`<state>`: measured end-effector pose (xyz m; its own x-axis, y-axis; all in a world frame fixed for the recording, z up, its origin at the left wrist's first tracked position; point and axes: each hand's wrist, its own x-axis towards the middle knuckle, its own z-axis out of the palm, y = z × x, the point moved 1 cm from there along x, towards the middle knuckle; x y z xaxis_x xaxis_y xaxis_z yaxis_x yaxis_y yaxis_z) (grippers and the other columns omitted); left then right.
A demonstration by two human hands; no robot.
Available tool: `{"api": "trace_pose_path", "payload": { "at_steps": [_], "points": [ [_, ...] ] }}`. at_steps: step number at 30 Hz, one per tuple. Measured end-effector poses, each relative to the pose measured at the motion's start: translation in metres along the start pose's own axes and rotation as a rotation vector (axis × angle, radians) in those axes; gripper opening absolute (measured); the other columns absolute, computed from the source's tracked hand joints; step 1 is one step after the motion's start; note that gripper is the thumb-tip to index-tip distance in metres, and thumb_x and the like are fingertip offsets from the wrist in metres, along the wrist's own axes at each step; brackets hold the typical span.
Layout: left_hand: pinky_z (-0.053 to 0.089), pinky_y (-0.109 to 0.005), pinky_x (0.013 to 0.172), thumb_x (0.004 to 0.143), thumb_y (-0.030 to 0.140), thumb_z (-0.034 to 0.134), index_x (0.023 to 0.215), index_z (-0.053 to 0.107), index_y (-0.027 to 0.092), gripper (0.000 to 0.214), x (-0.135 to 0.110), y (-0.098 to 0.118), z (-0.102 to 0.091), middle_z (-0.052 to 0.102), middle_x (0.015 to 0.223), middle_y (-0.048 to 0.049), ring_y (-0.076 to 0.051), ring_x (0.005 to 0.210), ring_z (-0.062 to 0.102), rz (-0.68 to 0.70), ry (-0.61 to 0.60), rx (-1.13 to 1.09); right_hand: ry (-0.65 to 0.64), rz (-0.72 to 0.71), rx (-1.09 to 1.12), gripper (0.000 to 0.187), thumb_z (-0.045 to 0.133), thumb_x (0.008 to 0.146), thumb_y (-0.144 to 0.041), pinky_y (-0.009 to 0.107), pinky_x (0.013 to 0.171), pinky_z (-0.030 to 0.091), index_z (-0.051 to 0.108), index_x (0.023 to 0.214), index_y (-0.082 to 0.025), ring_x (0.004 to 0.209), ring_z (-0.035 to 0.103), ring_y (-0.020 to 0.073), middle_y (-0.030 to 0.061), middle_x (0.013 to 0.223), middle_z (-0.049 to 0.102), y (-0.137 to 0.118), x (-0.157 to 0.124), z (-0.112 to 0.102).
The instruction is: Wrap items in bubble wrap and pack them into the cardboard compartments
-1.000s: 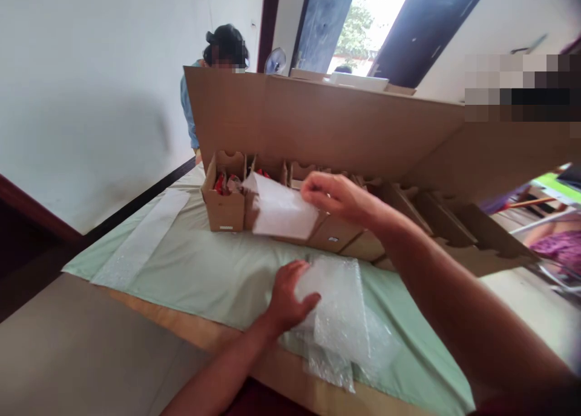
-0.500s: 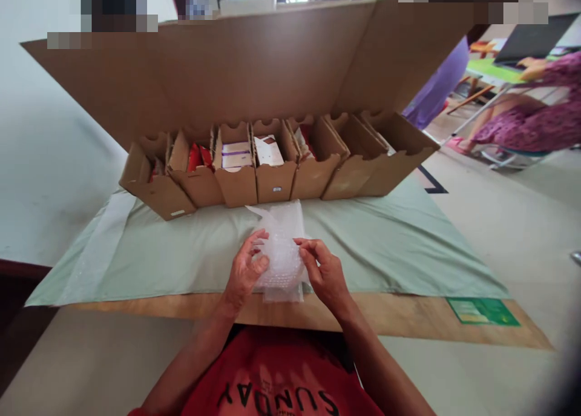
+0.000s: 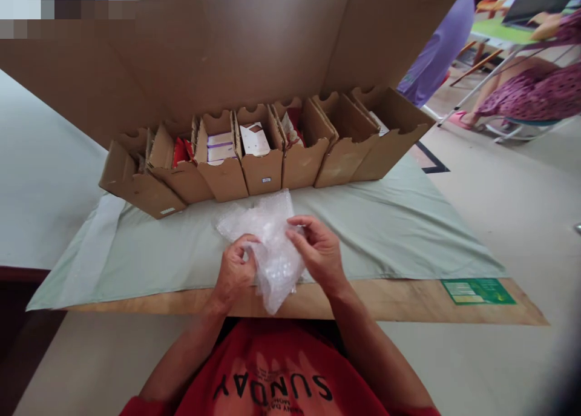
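My left hand [image 3: 233, 272] and right hand [image 3: 321, 254] are both clamped on a crumpled sheet of bubble wrap [image 3: 267, 228], one on each side. I hold it just above the pale green cloth [image 3: 385, 234], near the desk [image 3: 408, 307] front edge. A row of open cardboard boxes [image 3: 263, 171] stands just behind.

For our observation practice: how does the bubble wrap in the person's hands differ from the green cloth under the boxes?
The bubble wrap is clear and bubbly; the green cloth is opaque and plain. The bubble wrap is crumpled, pinched by the left hand and right hand; the cloth lies spread flat. The cloth is far larger. Both are soft sheets.
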<state>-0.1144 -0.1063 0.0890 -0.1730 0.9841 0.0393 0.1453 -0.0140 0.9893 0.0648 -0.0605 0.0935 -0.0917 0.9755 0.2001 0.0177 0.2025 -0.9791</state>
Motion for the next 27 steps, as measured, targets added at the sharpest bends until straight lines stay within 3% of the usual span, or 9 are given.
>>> {"api": "trace_pose_path", "payload": {
  "at_steps": [3, 7, 10, 15, 19, 22, 25, 27],
  "points": [
    [0.050, -0.025, 0.068, 0.070, 0.030, 0.070, 0.077, 0.073, 0.018, 0.014, 0.018, -0.004, -0.021, 0.071, 0.074, -0.0013, -0.017, 0.072, 0.063, -0.034, 0.164, 0.032, 0.122, -0.006, 0.046, 0.023, 0.074, 0.081, -0.037, 0.023, 0.049, 0.035, 0.070, 0.098, -0.022, 0.055, 0.045, 0.0100, -0.0036, 0.069, 0.057, 0.002, 0.025, -0.022],
    [0.045, -0.026, 0.063, 0.058, 0.037, 0.074, 0.069, 0.069, 0.017, 0.023, 0.026, -0.029, -0.042, 0.066, 0.064, 0.0010, -0.015, 0.062, 0.057, -0.260, 0.249, -0.071, 0.242, 0.012, 0.162, 0.029, 0.080, 0.073, -0.036, 0.020, 0.043, 0.034, 0.066, 0.094, -0.022, 0.052, 0.044, 0.0065, -0.0020, 0.084, 0.061, 0.017, 0.050, -0.043],
    [0.043, -0.026, 0.062, 0.057, 0.037, 0.075, 0.067, 0.070, 0.015, 0.025, 0.009, -0.038, -0.048, 0.065, 0.062, 0.0000, -0.015, 0.060, 0.056, -0.385, 0.123, -0.109, 0.298, -0.018, 0.191, 0.035, 0.080, 0.072, -0.035, 0.018, 0.039, 0.032, 0.064, 0.101, -0.024, 0.052, 0.044, 0.0053, -0.0016, 0.090, 0.062, 0.025, 0.052, -0.045],
    [0.048, -0.029, 0.070, 0.063, 0.043, 0.077, 0.072, 0.071, 0.015, 0.030, -0.028, -0.018, -0.058, 0.069, 0.068, -0.0036, -0.019, 0.068, 0.062, -0.483, -0.107, -0.259, 0.371, -0.127, 0.195, 0.038, 0.077, 0.079, -0.034, 0.018, 0.039, 0.035, 0.060, 0.113, -0.026, 0.054, 0.048, 0.0057, -0.0002, 0.100, 0.063, 0.016, 0.052, -0.042],
    [0.051, -0.033, 0.074, 0.069, 0.050, 0.075, 0.073, 0.071, 0.016, 0.035, -0.033, -0.023, -0.068, 0.071, 0.073, -0.0055, -0.022, 0.074, 0.063, -0.486, -0.186, -0.072, 0.260, -0.170, -0.027, 0.035, 0.073, 0.084, -0.039, 0.021, 0.044, 0.039, 0.061, 0.115, -0.026, 0.054, 0.049, 0.0068, 0.0022, 0.108, 0.064, 0.025, 0.070, -0.038],
    [0.054, -0.038, 0.077, 0.070, 0.055, 0.072, 0.086, 0.072, 0.016, 0.042, -0.028, -0.045, -0.077, 0.071, 0.081, -0.0073, -0.024, 0.078, 0.065, -0.420, -0.033, 0.260, 0.101, -0.049, -0.333, 0.050, 0.074, 0.080, -0.049, 0.032, 0.063, 0.054, 0.063, 0.120, -0.022, 0.062, 0.057, 0.0125, 0.0102, 0.120, 0.067, 0.053, 0.077, -0.042],
    [0.057, -0.044, 0.084, 0.072, 0.057, 0.071, 0.124, 0.066, 0.017, 0.065, -0.022, -0.058, -0.083, 0.069, 0.117, -0.0148, -0.028, 0.096, 0.069, -0.249, 0.235, 0.441, 0.023, 0.101, -0.474, 0.070, 0.071, 0.079, -0.064, 0.046, 0.081, 0.057, 0.061, 0.131, -0.018, 0.076, 0.067, 0.0222, 0.0185, 0.131, 0.065, 0.078, 0.069, -0.057],
    [0.057, -0.048, 0.092, 0.077, 0.057, 0.069, 0.143, 0.054, 0.021, 0.077, -0.013, -0.056, -0.077, 0.052, 0.146, -0.0193, -0.033, 0.120, 0.063, -0.130, 0.254, 0.494, -0.027, 0.177, -0.470, 0.076, 0.064, 0.082, -0.071, 0.048, 0.083, 0.057, 0.059, 0.136, -0.018, 0.084, 0.070, 0.0265, 0.0186, 0.128, 0.067, 0.086, 0.061, -0.064]
  ]
}}
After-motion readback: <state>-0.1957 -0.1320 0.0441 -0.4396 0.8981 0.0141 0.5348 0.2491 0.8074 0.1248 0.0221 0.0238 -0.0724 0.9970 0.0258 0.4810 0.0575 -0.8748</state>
